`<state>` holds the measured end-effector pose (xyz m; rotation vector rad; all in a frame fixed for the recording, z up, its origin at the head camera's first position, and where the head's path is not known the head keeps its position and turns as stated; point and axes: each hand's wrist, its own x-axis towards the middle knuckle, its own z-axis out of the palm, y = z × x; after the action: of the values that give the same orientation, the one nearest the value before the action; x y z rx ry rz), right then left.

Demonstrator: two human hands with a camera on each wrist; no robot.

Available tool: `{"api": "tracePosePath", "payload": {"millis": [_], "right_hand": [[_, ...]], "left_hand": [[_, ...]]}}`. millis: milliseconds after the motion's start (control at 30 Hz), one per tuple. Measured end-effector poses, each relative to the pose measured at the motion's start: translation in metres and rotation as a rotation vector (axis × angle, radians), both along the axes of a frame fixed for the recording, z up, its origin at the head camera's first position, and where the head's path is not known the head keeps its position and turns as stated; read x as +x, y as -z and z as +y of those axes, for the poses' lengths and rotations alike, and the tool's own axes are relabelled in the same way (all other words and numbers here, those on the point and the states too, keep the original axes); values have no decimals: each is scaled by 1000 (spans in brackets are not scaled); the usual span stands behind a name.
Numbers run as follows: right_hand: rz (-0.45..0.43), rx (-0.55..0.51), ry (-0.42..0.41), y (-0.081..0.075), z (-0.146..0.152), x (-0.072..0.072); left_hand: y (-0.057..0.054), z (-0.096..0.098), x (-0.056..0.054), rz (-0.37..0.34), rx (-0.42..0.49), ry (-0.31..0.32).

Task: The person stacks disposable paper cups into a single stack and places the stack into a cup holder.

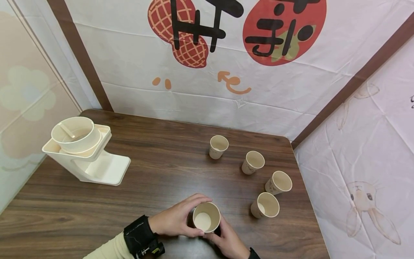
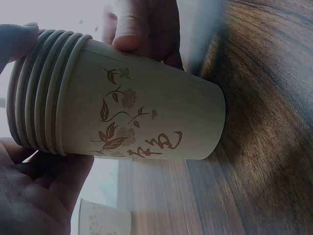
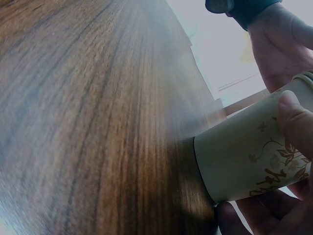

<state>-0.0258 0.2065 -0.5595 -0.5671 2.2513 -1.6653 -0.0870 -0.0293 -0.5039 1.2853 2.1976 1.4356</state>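
Observation:
A stack of nested paper cups point(image 1: 206, 217) stands on the table at the front centre, mouth up, with several rims one inside another in the left wrist view. Brown flowers and writing are printed on the outer cup point(image 2: 142, 107). My left hand point(image 1: 179, 218) holds the stack around its rims from the left, thumb in front and fingers behind. From the right, my right hand point(image 1: 228, 239) grips the cup wall lower down, its thumb point(image 3: 293, 115) against the print. Part of the right hand is hidden behind the stack in the head view.
Single paper cups stand upright in a curve to the right, from a back cup point(image 1: 218, 146) to a near one point(image 1: 265, 205). At the left is a cream stand point(image 1: 113, 167) bearing a round bowl point(image 1: 77, 144) with a handle-like piece inside. Printed cloth walls point(image 1: 207, 97) border the table.

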Motion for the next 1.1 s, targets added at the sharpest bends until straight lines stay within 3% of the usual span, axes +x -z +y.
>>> {"api": "tracePosePath", "payload": {"millis": [833, 967, 1100], "right_hand": [[-23, -19, 5, -1, -1, -1], [29, -10, 8, 0, -1, 0], [80, 8, 27, 1, -1, 0]], "left_hand": [[-2, -2, -1, -41, -34, 4], [-8, -4, -6, -57, -17, -19], [-15, -5, -17, -6, 65, -77]]}}
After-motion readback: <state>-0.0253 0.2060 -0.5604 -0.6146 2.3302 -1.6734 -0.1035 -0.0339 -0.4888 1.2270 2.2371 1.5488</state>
